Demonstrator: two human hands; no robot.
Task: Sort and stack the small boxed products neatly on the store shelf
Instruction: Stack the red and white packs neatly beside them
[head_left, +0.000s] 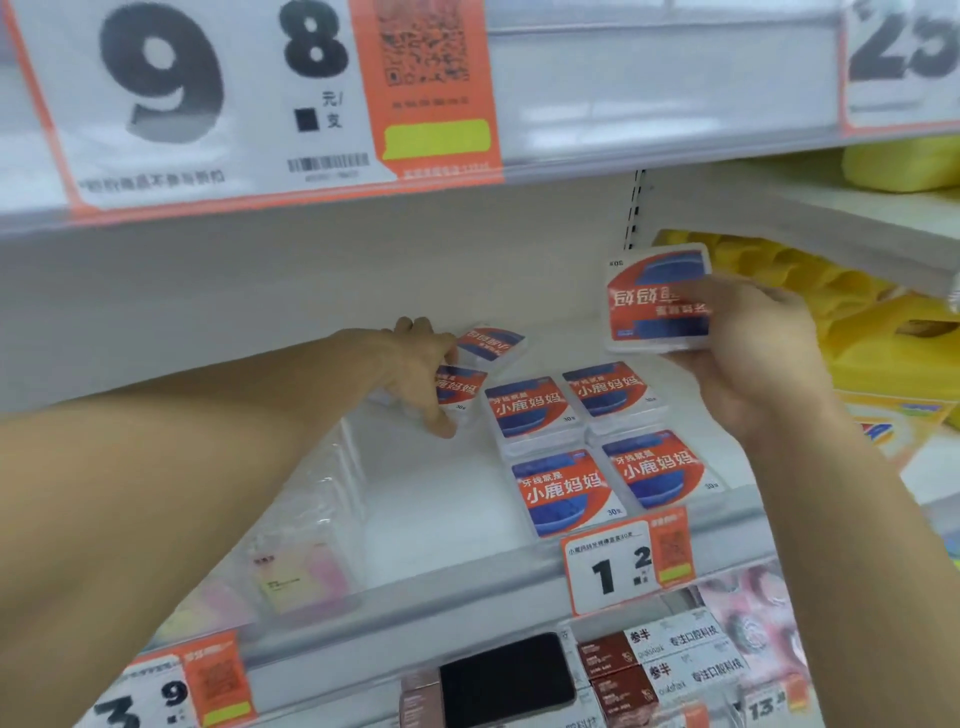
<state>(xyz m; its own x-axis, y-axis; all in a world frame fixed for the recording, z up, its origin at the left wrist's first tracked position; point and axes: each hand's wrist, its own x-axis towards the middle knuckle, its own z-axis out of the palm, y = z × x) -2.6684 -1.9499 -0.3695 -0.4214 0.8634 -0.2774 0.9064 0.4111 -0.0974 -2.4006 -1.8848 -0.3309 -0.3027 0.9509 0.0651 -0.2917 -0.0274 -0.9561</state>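
White metal store shelf (431, 499) bearing four flat red-and-blue printed boxes (597, 447) in a two-by-two block near its front edge. Left hand (421, 371), fingers curled, grips a further box (460, 389) lying behind the block; another box (493, 343) lies just beyond. Right hand (748, 353) grasps a raised stack of boxes (657, 299), print inverted, above the block.

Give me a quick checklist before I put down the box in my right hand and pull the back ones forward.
1. Right hand grips the raised red-and-blue flat box: ok.
2. Its label is upside down compared with the shelved ones: not ok.
3. Four front red-and-blue boxes lie flat in a two-by-two block: ok.
4. Left hand on the rear box: ok.
5. Tilted rear box aligned: not ok.
6. Bare white shelf space left of the block: ok.
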